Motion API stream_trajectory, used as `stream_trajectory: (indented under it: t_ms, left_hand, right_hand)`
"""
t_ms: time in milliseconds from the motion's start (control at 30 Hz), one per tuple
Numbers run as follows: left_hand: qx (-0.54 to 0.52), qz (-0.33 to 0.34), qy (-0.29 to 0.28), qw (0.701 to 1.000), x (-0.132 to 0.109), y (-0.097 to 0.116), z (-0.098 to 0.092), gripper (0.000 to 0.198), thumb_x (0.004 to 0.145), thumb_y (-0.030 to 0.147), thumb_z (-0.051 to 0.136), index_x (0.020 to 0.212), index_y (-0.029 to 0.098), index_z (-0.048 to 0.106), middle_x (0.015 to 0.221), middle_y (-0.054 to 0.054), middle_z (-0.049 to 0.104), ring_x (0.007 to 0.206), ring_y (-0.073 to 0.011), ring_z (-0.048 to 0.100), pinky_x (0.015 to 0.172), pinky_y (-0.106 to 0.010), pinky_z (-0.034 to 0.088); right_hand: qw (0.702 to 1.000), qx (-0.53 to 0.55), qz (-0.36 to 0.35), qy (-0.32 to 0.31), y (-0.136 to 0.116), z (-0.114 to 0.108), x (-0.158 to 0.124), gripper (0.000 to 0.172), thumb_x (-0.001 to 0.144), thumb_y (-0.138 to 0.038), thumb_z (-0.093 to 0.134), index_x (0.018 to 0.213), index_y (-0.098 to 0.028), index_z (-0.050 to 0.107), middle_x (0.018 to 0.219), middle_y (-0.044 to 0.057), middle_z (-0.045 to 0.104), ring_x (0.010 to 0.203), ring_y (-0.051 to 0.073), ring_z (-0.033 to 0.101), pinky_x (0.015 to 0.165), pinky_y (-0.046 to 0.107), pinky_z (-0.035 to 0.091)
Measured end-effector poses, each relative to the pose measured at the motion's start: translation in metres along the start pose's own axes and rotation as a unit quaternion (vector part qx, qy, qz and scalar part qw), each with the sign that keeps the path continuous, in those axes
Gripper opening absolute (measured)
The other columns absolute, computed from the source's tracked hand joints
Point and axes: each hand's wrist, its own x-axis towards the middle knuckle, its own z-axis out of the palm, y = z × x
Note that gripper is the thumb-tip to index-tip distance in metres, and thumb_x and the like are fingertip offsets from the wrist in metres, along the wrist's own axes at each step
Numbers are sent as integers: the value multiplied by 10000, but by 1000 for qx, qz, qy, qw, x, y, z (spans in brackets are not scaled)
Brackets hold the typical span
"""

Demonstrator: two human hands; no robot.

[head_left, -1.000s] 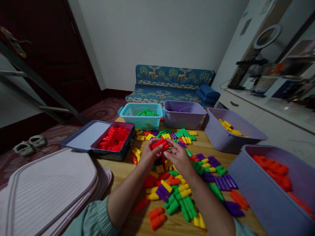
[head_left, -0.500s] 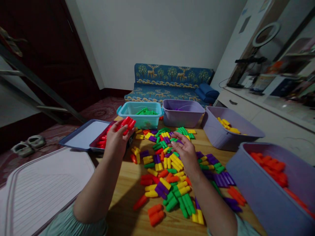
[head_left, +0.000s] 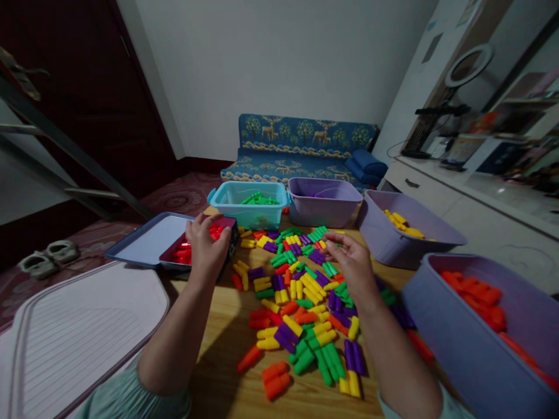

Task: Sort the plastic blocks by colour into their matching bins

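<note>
Left hand (head_left: 207,247), fingers spread above red pieces (head_left: 181,254) inside the tin (head_left: 232,240), right hand (head_left: 351,259), fingers loosely curled, any pinch unclear, over mixed pieces (head_left: 312,288) right of the tin, bare bench (head_left: 225,317) nearer than the tin, aqua tub (head_left: 251,218) beyond its right edge.

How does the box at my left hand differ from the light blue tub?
The box is dark outside; the tub is light blue. The box holds red pieces, the tub green pieces. The box has an open lid; the tub shows none. Both stand on the table.
</note>
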Motion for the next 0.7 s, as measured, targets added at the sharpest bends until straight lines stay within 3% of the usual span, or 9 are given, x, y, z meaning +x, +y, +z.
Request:
stream_trajectory:
  t_ms: [67,133,233,333,433,500,600,700]
  left_hand:
    - [-36,24,-33,999,-6,8,6,270,777,305,589,1011,187,650,1167,-92,605,1207,-262,482,1068,-459,324]
    - [-121,23,-134,983,-17,21,14,298,790,328,578,1027,163,650,1102,-93,650,1048,-230,598,942,-390,459]
    - [-162,61,-353,920,-40,44,26,293,800,324,583,1024,155,667,994,-87,696,834,-184,659,733,-289,525]
    - [-92,207,-476,850,-62,63,36,192,796,279,607,930,194,714,917,-58,713,832,-173,646,747,-265,494]
    - [-49,302,-514,801,-78,68,45,168,801,249,605,914,213,724,918,-43,715,884,-176,628,829,-277,459]
    - [-31,329,-519,788,-83,66,50,187,803,236,603,945,218,723,944,-39,713,902,-179,618,858,-287,444]
    - [7,336,-498,800,-83,59,54,209,799,222,603,968,241,724,1027,-31,699,972,-197,588,870,-299,436]
    - [59,312,-477,819,-78,52,54,227,794,204,599,975,260,725,1045,-32,689,1011,-203,567,883,-300,438]
  right_hand:
    - [997,-80,-13,-7,0,-15,7,380,706,-418,646,964,-139,650,872,89,702,712,187,661,620,288,508]
    - [984,-173,-29,-18,0,-29,13,348,703,-377,634,960,-144,660,880,88,709,720,190,659,644,292,502]
    - [945,-318,-32,-70,0,-46,16,290,687,-302,623,934,-164,687,863,68,718,698,180,649,635,275,483]
    - [881,-441,-19,-171,-4,-52,11,173,656,-238,630,798,-200,723,779,35,722,701,176,645,604,242,446]
    - [821,-507,28,-261,-12,-45,0,115,629,-217,642,697,-230,734,696,9,716,658,166,641,544,222,398]
    - [783,-532,77,-315,-18,-35,-8,106,641,-225,636,668,-240,738,613,3,696,595,160,631,518,225,378]
    - [736,-583,77,-337,-21,-16,-18,76,633,-227,655,633,-230,731,630,27,702,641,189,647,554,249,390]
    - [736,-604,19,-304,-14,0,-24,137,663,-242,636,745,-235,746,792,52,729,781,217,659,616,266,407]
